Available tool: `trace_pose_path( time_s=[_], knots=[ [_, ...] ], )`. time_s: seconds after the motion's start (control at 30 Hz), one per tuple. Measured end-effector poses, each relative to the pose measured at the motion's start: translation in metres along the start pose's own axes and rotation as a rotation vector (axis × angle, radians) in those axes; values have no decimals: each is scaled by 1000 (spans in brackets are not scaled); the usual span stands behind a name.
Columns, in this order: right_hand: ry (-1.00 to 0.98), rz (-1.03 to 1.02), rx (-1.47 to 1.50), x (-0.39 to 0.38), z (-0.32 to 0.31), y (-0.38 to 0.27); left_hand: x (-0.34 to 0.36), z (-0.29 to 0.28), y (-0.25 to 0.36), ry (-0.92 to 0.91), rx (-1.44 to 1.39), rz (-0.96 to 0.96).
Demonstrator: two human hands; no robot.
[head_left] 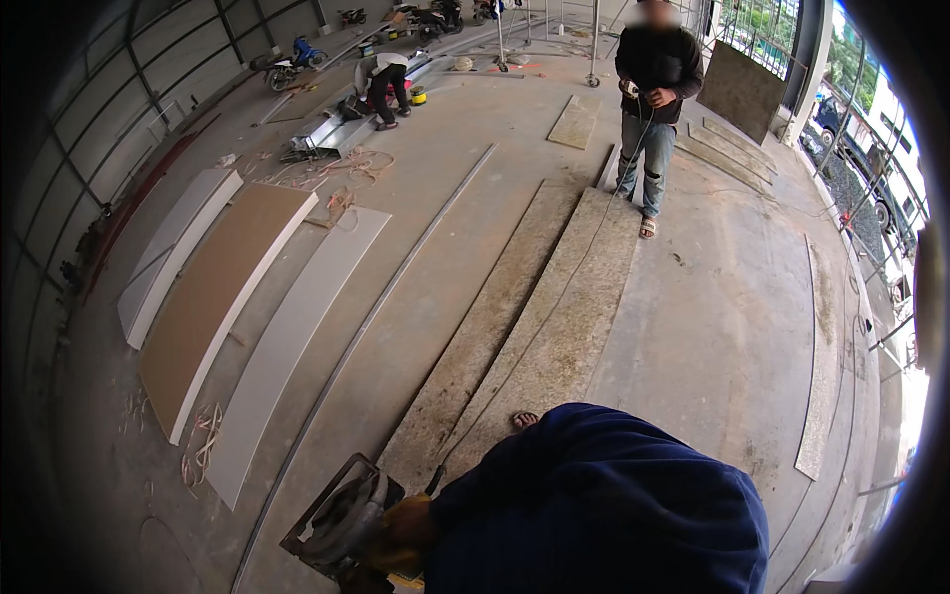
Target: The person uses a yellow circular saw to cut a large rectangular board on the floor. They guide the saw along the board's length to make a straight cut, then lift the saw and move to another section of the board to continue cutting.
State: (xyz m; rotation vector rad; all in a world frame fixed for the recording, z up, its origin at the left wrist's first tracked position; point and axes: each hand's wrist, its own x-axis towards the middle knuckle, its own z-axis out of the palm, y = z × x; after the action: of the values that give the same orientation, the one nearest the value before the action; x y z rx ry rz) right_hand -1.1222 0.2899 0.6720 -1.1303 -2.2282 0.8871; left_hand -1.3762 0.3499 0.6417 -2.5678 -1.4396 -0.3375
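My right hand (408,527), at the end of a dark blue sleeve, is closed round the handle of a circular saw (341,515) at the lower edge. The saw's flat base plate is tilted toward the left, close to the near end of two long, stained boards (564,337) lying side by side. A thin power cord (554,302) runs from the saw along the boards toward a standing person. My left hand cannot be made out; the saw and the dark lower rim hide that area. Part of a sandalled foot (524,420) shows beside my sleeve.
The person (658,94) stands at the boards' far end, hands at a small object with the cord. Left lie a long metal strip (366,327), pale panels (297,346) and a brown-topped panel (233,287). Another person (386,84) bends over metal pieces. Narrow boards (819,356) lie right.
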Motion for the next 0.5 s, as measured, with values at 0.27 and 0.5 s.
trace_pose_path(
  time_s=[0.27, 0.5],
  knots=[
    [-16, 85, -106, 3, -1, 0, 4, 3, -3, 2, 15, 22],
    [-19, 106, -99, 7, 10, 8, 6, 6, -8, -6, 29, 47]
  ],
)
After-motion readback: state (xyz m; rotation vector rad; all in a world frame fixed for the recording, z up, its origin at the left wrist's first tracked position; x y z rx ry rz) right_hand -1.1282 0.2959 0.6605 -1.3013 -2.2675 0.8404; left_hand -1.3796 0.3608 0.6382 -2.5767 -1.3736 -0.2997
